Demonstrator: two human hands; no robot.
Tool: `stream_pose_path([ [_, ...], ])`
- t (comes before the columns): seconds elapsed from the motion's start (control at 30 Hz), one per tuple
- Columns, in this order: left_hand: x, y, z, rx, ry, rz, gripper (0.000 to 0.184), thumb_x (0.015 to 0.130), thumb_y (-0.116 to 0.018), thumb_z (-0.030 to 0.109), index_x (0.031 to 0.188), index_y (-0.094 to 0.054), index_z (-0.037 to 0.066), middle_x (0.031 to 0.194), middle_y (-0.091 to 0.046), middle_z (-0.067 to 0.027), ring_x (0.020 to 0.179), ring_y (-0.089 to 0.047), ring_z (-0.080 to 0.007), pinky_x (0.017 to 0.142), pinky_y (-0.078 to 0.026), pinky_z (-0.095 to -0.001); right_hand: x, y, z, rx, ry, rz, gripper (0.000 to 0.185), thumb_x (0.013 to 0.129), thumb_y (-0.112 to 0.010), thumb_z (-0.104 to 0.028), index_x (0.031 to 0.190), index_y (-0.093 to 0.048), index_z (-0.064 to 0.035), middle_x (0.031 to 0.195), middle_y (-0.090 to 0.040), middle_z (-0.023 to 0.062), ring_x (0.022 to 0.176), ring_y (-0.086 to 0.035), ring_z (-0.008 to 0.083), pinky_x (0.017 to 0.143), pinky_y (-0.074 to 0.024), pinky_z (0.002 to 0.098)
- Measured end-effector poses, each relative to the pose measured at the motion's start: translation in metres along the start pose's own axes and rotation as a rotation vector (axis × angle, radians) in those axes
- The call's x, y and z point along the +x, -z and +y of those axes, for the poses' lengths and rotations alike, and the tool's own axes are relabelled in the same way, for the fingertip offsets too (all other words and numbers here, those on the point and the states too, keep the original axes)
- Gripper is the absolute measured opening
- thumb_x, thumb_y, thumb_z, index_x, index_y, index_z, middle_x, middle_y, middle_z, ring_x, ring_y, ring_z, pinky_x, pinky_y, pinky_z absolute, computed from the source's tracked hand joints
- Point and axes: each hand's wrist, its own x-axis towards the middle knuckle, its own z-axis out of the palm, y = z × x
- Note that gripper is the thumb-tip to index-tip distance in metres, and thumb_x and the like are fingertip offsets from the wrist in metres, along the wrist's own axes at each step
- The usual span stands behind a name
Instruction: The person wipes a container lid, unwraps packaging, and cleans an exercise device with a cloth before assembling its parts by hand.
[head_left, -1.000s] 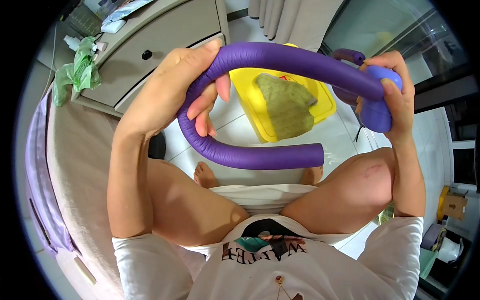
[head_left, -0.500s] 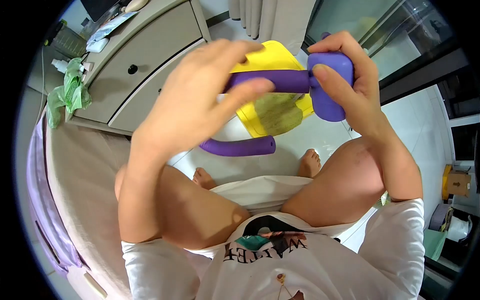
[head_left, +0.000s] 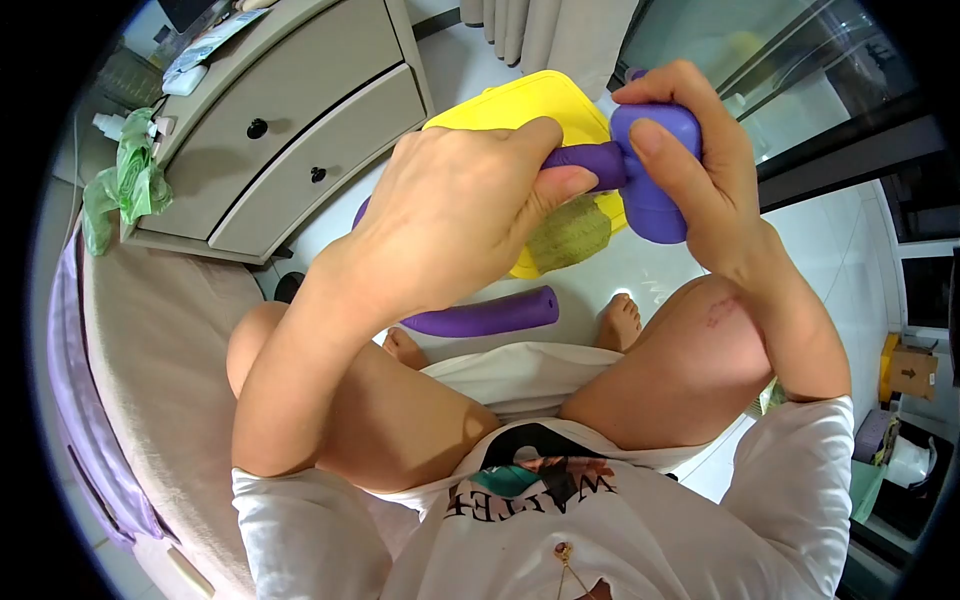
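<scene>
My left hand [head_left: 455,215] is wrapped round a purple foam-padded tube [head_left: 600,165], close to where it meets a rounded purple plastic block [head_left: 655,205]. My right hand [head_left: 705,165] grips that block, thumb across its front and fingers behind. Below my left hand shows a second purple padded length [head_left: 490,313], curved, with a hole near its end. Whether the two lengths join is hidden behind my left hand and forearm. Beyond my hands lies a yellow plastic piece like a tray or lid [head_left: 545,95], with a rough olive-green patch [head_left: 570,237] on it.
I sit on a beige-covered seat or bed edge [head_left: 165,350], bare feet on white tiles [head_left: 800,290]. A drawer cabinet [head_left: 300,110] stands ahead on the left, a green plastic bag [head_left: 135,175] at its corner. Glass doors [head_left: 760,80] are at the right, a cardboard box [head_left: 913,375] farther off.
My left hand has moved right along the tube and closed round it near the block. The curved length below has swung slightly downward. My right hand keeps its grip on the block.
</scene>
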Motion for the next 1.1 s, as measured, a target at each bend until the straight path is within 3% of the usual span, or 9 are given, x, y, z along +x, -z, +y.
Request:
stream_pose_path([
  [0.13, 0.004, -0.006, 0.004, -0.124, -0.08, 0.07, 0.018, 0.088, -0.054, 0.02, 0.089, -0.055, 0.002, 0.061, -0.051, -0.018, 0.054, -0.049, -0.036, 0.051, -0.039, -0.0381, 0.003, 0.002, -0.005, 0.004, -0.004, -0.023, 0.029, 0.087, -0.052, -0.027, 0.101, -0.053, -0.0015, 0.094, -0.054, 0.0068, 0.084, -0.05, 0.0131, 0.076, -0.0409, 0.0254],
  [0.2, 0.006, -0.005, 0.005, -0.195, -0.126, 0.113, 0.018, 0.088, -0.055, 0.019, 0.09, -0.056, 0.001, 0.06, -0.05, -0.0172, 0.053, -0.05, -0.0335, 0.051, -0.039, -0.0363, 0.004, 0.0, -0.01, -0.045, 0.016, -0.122, 0.041, 0.089, -0.048, -0.039, 0.109, -0.05, -0.003, 0.097, -0.055, 0.0072, 0.087, -0.052, 0.0143, 0.078, -0.0414, 0.0256],
  [0.33, 0.007, 0.006, -0.007, -0.342, -0.006, 0.107, 0.023, 0.084, -0.061, 0.022, 0.087, -0.059, -0.001, 0.058, -0.051, -0.0076, 0.05, -0.048, -0.0155, 0.049, -0.038, -0.0291, 0.013, -0.002, -0.012, 0.386, -0.053, -0.038, 0.077, 0.084, -0.032, -0.07, 0.129, -0.037, -0.0076, 0.112, -0.054, 0.0117, 0.097, -0.054, 0.0165, 0.082, -0.0443, 0.0275],
  [0.43, 0.004, 0.008, -0.024, -0.707, 0.106, 0.231, 0.032, 0.087, -0.059, 0.03, 0.075, -0.058, 0.0, 0.058, -0.047, 0.0034, 0.053, -0.037, -0.0043, 0.047, -0.031, -0.0222, 0.021, 0.003, -0.002, 0.435, 0.013, 0.103, 0.081, 0.082, -0.034, -0.072, 0.128, -0.037, -0.0052, 0.116, -0.053, 0.0139, 0.101, -0.052, 0.0167, 0.084, -0.0444, 0.0302],
  [0.5, 0.002, 0.012, -0.027, -0.818, 0.124, 0.268, 0.035, 0.089, -0.057, 0.033, 0.073, -0.058, 0.002, 0.059, -0.046, 0.0042, 0.054, -0.037, -0.0032, 0.047, -0.03, -0.0204, 0.019, 0.012, 0.002, 0.348, 0.032, 0.028, 0.079, 0.082, -0.038, -0.07, 0.124, -0.042, -0.0021, 0.114, -0.053, 0.0141, 0.101, -0.052, 0.0165, 0.085, -0.0435, 0.0296],
  [0.53, 0.0, 0.013, -0.029, -0.813, 0.122, 0.268, 0.035, 0.089, -0.057, 0.033, 0.073, -0.058, 0.002, 0.059, -0.046, 0.0042, 0.054, -0.037, -0.0032, 0.047, -0.03, -0.0204, 0.018, 0.011, 0.008, 0.382, 0.098, -0.047, 0.052, 0.084, -0.048, -0.046, 0.113, -0.049, -0.0025, 0.101, -0.055, 0.0097, 0.09, -0.054, 0.0142, 0.079, -0.0432, 0.0267],
  [0.63, -0.005, 0.008, -0.033, -0.846, 0.201, 0.215, 0.035, 0.089, -0.056, 0.034, 0.072, -0.057, 0.004, 0.059, -0.045, 0.0046, 0.053, -0.038, -0.0024, 0.047, -0.029, -0.019, 0.015, 0.017, 0.008, 0.287, 0.219, -0.217, 0.027, 0.087, -0.059, -0.024, 0.102, -0.054, -0.002, 0.083, -0.055, 0.0049, 0.075, -0.052, 0.0122, 0.071, -0.0414, 0.0242],
  [0.93, -0.012, 0.009, -0.034, -0.832, 0.196, 0.298, 0.037, 0.083, -0.062, 0.04, 0.079, -0.062, 0.003, 0.06, -0.048, 0.0043, 0.052, -0.039, -0.0023, 0.046, -0.029, -0.0186, 0.007, 0.017, 0.006, 0.042, 0.155, -0.248, 0.023, 0.087, -0.059, -0.021, 0.097, -0.052, -0.0016, 0.075, -0.048, 0.0071, 0.067, -0.045, 0.0158, 0.06, -0.0383, 0.0282],
  [1.1, -0.016, 0.005, -0.028, -0.629, 0.17, 0.16, 0.061, 0.074, -0.07, 0.046, 0.113, -0.052, 0.002, 0.083, -0.057, -0.0048, 0.075, -0.054, -0.0134, 0.069, -0.046, -0.0277, -0.001, 0.011, 0.001, -0.05, 0.069, -0.203, 0.028, 0.085, -0.061, -0.028, 0.089, -0.05, -0.0024, 0.073, -0.046, 0.0103, 0.065, -0.044, 0.0253, 0.059, -0.0386, 0.0327],
])
